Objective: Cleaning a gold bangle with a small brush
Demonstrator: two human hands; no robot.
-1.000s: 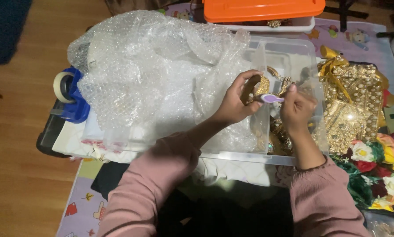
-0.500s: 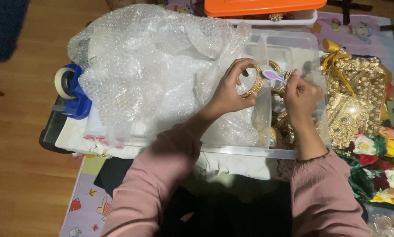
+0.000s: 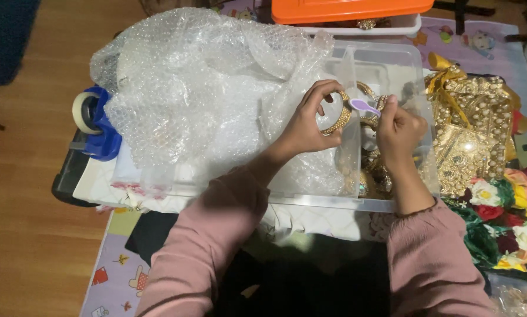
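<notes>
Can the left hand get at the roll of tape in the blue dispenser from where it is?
Probably yes: the blue tape dispenser sits uncovered beside the bubble wrap, but the left hand holds a gold bangle.

Bubble wrap (image 3: pixel 199 100): a crumpled heap covering the left part of the clear plastic bin (image 3: pixel 392 58).
Tape dispenser (image 3: pixel 96 123): blue, just left of the wrap.
Orange lid (image 3: pixel 345 9): on a container at the top edge.
Gold cloth (image 3: pixel 472 135): embroidered, perhaps a bag, right of the bin.
Artificial flowers (image 3: pixel 507 217): lower right, mixed colours.
Floor (image 3: pixel 23 176): wooden.
</notes>
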